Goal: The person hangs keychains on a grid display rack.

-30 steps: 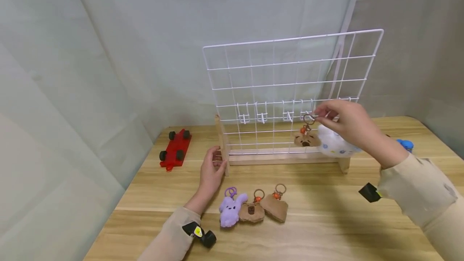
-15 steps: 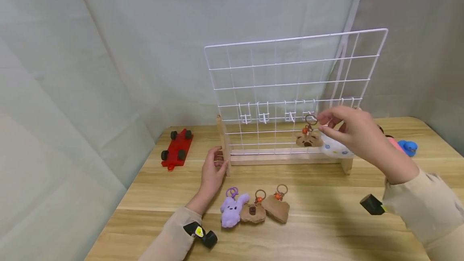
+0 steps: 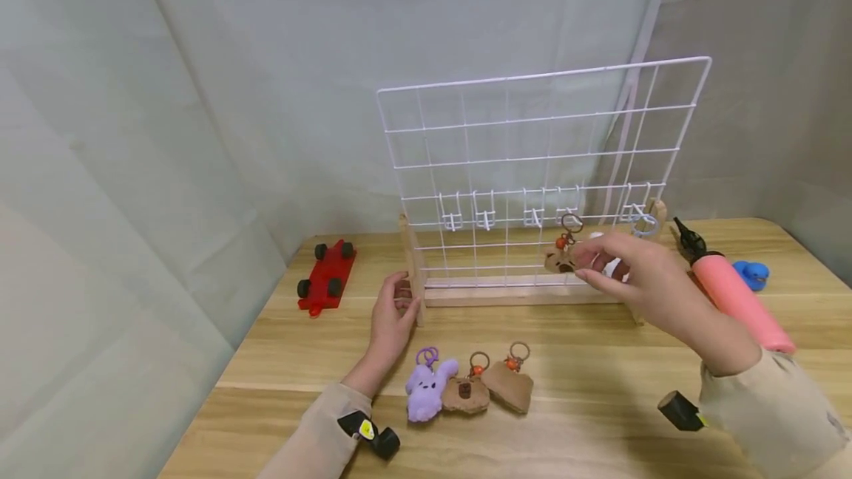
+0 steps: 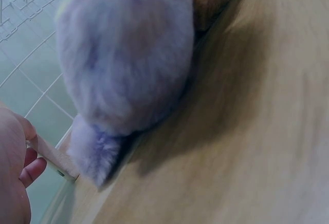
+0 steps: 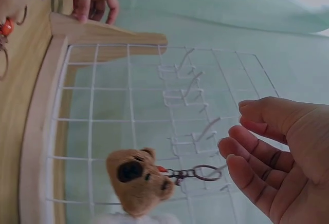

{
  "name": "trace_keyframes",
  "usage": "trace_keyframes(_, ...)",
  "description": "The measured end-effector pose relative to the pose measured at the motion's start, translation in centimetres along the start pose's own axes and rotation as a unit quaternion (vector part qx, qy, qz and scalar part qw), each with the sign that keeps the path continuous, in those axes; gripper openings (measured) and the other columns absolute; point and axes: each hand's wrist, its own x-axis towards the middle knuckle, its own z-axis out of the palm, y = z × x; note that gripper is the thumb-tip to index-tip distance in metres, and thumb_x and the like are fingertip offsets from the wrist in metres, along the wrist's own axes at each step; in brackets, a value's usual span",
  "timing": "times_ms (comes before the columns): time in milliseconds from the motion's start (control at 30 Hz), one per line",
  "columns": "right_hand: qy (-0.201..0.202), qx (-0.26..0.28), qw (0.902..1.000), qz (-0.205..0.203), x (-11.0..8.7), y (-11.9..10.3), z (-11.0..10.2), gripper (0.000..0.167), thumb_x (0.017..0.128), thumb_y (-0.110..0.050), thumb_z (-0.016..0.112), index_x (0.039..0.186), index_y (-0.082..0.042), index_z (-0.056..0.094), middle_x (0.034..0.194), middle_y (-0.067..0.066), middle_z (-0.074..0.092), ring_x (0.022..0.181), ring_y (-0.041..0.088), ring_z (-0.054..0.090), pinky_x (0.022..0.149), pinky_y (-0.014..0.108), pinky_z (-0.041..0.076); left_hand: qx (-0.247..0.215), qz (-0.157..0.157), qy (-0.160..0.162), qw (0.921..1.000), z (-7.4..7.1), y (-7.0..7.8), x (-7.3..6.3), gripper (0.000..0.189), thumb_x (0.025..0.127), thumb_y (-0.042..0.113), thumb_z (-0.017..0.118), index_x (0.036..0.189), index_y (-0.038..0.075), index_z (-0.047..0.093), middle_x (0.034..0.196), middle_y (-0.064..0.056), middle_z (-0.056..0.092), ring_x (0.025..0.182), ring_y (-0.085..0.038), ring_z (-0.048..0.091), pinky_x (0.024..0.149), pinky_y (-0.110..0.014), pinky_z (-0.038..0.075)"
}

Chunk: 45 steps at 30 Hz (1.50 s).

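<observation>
My left hand (image 3: 391,316) grips the left wooden upright (image 3: 411,261) of a white wire grid rack, thumb and fingers on either side of it. A brown bear plush keychain (image 5: 136,180) hangs by its ring from one of the rack's hooks (image 5: 208,129). Beside it, my right hand (image 3: 648,287) has loosely bent fingers and holds nothing, as the right wrist view shows. This hand mostly hides a white plush keychain (image 3: 609,267) on the rightmost hook. On the table, a purple plush keychain (image 3: 424,394) and two brown ones (image 3: 464,396) lie in a row.
Behind the right forearm lies a pink cylinder (image 3: 739,301) with a black nozzle, and near it a small blue toy (image 3: 752,274). A red toy car base (image 3: 328,276) with black wheels lies left of the rack. Pale cloth (image 3: 299,94) hangs behind the table.
My right hand has let go of the brown bear keychain's ring and moved down and slightly right. The keychain stays at the hook. My left hand keeps its grip on the upright.
</observation>
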Motion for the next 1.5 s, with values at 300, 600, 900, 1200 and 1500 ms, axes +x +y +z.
trace_keyframes(300, -0.028, 0.044, 0.9986, 0.007, -1.6, 0.1, 2.4, 0.025, 0.077, 0.001, 0.074, 0.096, -0.013, 0.067, 0.083, -0.007, 0.065, 0.071, -0.006, 0.055, 0.054, 0.017, 0.049, -0.008, -0.005, -0.002, 0.9999, 0.0, -0.1, -0.3, 0.046, 0.084, -0.010, 0.063, 0.126, -0.002, 0.048, 0.109, -0.023, 0.062, 0.094, -0.032, 0.063, 0.076, -0.028, 0.057)
trace_keyframes(600, -0.052, 0.084, 0.9948, 0.025, -2.7, 0.0, 4.6, 0.024, 0.078, -0.001, 0.074, 0.099, -0.012, 0.067, 0.087, -0.002, 0.067, 0.071, -0.004, 0.056, 0.054, 0.017, 0.048, -0.018, -0.009, -0.004, 0.9998, 0.2, -0.4, -0.4, 0.046, 0.084, -0.009, 0.064, 0.126, -0.001, 0.048, 0.111, -0.022, 0.061, 0.095, -0.031, 0.063, 0.076, -0.028, 0.056)
trace_keyframes(900, -0.068, 0.086, 0.9938, 0.015, -3.3, 0.4, 6.7, 0.019, 0.078, -0.004, 0.075, 0.094, -0.012, 0.067, 0.084, -0.004, 0.066, 0.069, -0.004, 0.056, 0.053, 0.019, 0.048, -0.021, -0.016, -0.002, 0.9997, 0.1, -0.4, -0.2, 0.047, 0.084, -0.009, 0.064, 0.127, -0.002, 0.048, 0.111, -0.022, 0.061, 0.095, -0.032, 0.063, 0.077, -0.029, 0.056)
trace_keyframes(1200, -0.110, 0.099, 0.9878, 0.047, -3.7, 0.3, 8.2, 0.015, 0.082, -0.008, 0.072, 0.097, -0.008, 0.067, 0.086, -0.002, 0.067, 0.072, 0.000, 0.057, 0.060, 0.022, 0.052, -0.017, -0.016, -0.006, 0.9997, 0.1, -0.3, -0.3, 0.046, 0.085, -0.008, 0.063, 0.127, -0.001, 0.048, 0.111, -0.022, 0.061, 0.094, -0.030, 0.062, 0.076, -0.026, 0.056)
trace_keyframes(1500, -0.152, 0.107, 0.9818, 0.041, -4.0, 0.9, 9.8, 0.013, 0.083, -0.006, 0.071, 0.095, -0.006, 0.066, 0.088, 0.001, 0.065, 0.072, 0.004, 0.058, 0.057, 0.019, 0.050, -0.011, -0.007, -0.003, 0.9999, 0.0, -0.1, -0.1, 0.046, 0.084, -0.008, 0.064, 0.127, -0.001, 0.048, 0.110, -0.021, 0.061, 0.093, -0.029, 0.062, 0.075, -0.025, 0.056)
